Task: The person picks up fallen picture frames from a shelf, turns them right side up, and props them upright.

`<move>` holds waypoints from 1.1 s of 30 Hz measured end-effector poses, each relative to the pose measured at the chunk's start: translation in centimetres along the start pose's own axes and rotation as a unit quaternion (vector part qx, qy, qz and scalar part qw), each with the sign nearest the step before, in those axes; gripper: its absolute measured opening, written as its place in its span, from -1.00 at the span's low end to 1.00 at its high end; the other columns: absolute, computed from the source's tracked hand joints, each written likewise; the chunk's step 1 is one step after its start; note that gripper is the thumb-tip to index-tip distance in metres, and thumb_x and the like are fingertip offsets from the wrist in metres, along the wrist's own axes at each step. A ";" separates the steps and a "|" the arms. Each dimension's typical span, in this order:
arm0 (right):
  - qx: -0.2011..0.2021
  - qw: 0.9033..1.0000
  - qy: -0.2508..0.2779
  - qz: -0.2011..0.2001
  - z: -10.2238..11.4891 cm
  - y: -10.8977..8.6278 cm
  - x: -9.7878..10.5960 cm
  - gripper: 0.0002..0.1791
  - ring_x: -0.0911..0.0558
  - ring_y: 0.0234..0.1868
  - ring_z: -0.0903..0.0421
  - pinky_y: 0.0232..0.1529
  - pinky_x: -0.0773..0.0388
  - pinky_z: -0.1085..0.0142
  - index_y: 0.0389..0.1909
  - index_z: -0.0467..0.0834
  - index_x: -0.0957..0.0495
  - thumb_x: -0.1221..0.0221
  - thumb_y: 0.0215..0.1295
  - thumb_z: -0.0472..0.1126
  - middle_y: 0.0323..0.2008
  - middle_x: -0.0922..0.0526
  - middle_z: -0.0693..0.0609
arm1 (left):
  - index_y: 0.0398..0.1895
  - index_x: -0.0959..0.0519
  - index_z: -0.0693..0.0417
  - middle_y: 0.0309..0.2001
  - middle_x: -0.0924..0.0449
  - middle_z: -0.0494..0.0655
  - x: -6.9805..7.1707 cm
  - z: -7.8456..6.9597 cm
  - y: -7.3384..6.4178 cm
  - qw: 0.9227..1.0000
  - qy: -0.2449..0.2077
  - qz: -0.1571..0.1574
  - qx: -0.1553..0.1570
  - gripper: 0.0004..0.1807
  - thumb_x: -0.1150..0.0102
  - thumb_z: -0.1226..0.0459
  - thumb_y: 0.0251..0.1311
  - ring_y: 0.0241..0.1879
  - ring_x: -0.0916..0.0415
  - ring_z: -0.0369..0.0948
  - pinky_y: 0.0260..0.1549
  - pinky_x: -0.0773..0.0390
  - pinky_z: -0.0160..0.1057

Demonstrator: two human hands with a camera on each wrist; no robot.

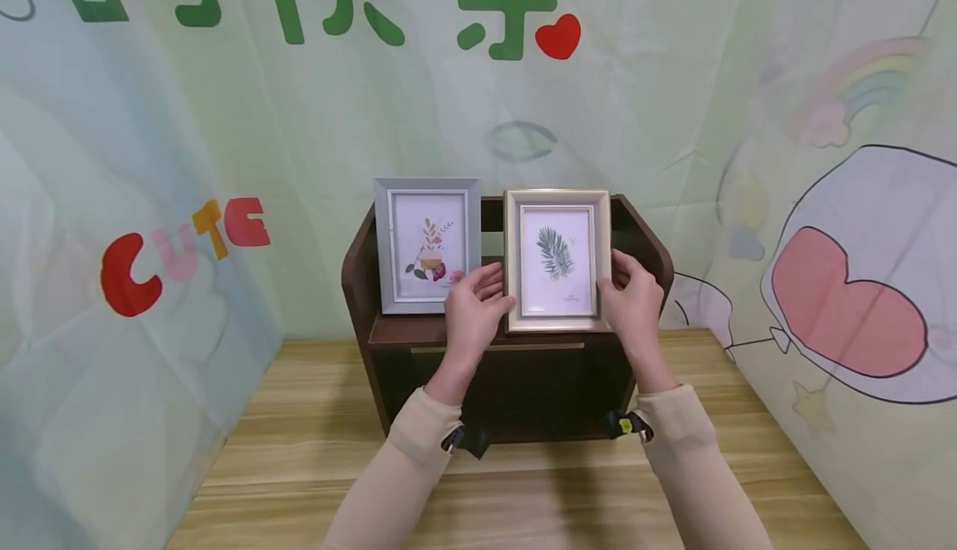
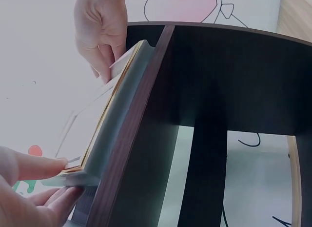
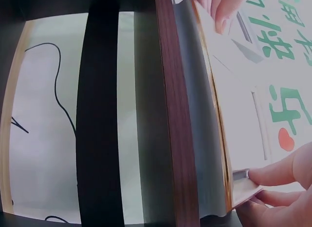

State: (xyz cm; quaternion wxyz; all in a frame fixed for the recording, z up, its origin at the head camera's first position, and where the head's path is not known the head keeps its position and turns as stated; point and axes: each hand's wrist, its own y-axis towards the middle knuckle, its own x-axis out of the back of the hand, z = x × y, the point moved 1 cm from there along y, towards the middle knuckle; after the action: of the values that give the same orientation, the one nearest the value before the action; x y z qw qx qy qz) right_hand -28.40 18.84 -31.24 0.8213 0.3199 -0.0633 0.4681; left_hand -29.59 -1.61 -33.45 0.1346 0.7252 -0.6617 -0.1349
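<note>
A gold-coloured picture frame (image 1: 512,259) with a green leaf print stands on the upper shelf of a dark brown rack (image 1: 407,331). My left hand (image 1: 475,305) pinches its left side near the lower corner, thumb on the front. On the opposite side my right hand (image 1: 634,297) pinches the frame's edge the same way. In the right wrist view the frame's bottom edge (image 3: 207,139) sits at the shelf's front board (image 3: 178,119). To the left, a grey picture frame (image 1: 383,243) with a flower print leans on the same shelf, partly behind my left hand.
The rack stands on a wood-grain tabletop (image 1: 299,417), with an open lower compartment (image 1: 501,392) below the shelf. Printed cloth (image 1: 635,118) hangs behind and at both sides. Dark wrist devices (image 1: 469,440) sit at both sleeves.
</note>
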 end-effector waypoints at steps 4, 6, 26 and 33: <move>-0.004 1.000 0.001 0.004 -0.1 0.2 0.0 -0.55 -0.65 0.00 -0.07 0.01 -0.59 0.09 0.17 -0.25 -0.48 -0.14 0.24 -0.29 0.04 -0.62 -0.20 | 0.05 -0.55 0.30 -0.01 -0.62 0.20 0.0 0.0 0.3 1.000 -0.001 -0.001 -0.004 -0.50 -0.31 0.56 -0.06 -0.05 -0.62 -0.01 -0.04 -0.60 -0.20; -0.006 1.000 0.005 0.006 -0.1 0.3 0.0 -0.55 -0.65 0.01 -0.07 0.02 -0.58 0.10 0.17 -0.25 -0.48 -0.15 0.24 -0.29 0.05 -0.62 -0.20 | 0.05 -0.55 0.31 -0.01 -0.62 0.21 0.1 0.0 0.4 1.000 -0.003 -0.001 -0.005 -0.50 -0.30 0.58 -0.07 -0.05 -0.62 0.00 -0.05 -0.60 -0.20; 0.019 0.995 0.098 -0.017 -0.5 0.4 -0.3 -0.56 -0.63 0.04 -0.08 0.04 -0.57 0.14 0.13 -0.29 -0.48 -0.22 0.19 -0.36 0.04 -0.60 -0.23 | -0.03 -0.59 0.35 -0.09 -0.64 0.26 0.0 -0.4 1.1 0.999 0.019 -0.007 -0.033 -0.59 -0.28 0.57 -0.04 -0.09 -0.63 0.04 -0.10 -0.62 -0.22; 0.026 0.990 0.134 -0.019 -0.6 0.3 -0.5 -0.54 -0.61 0.05 -0.08 0.07 -0.55 0.14 0.14 -0.31 -0.44 -0.21 0.19 -0.40 0.05 -0.58 -0.25 | -0.06 -0.58 0.38 -0.11 -0.64 0.26 0.2 -0.4 1.4 0.997 0.057 0.007 -0.045 -0.64 -0.30 0.51 0.01 -0.11 -0.63 0.03 -0.12 -0.63 -0.22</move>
State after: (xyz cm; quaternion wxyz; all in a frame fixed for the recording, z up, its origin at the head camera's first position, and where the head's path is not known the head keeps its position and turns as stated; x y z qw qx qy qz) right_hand -29.04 18.94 -31.71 0.8228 0.2764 0.0659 0.4922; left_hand -30.72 -1.90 -32.56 0.2054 0.7203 -0.6512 -0.1220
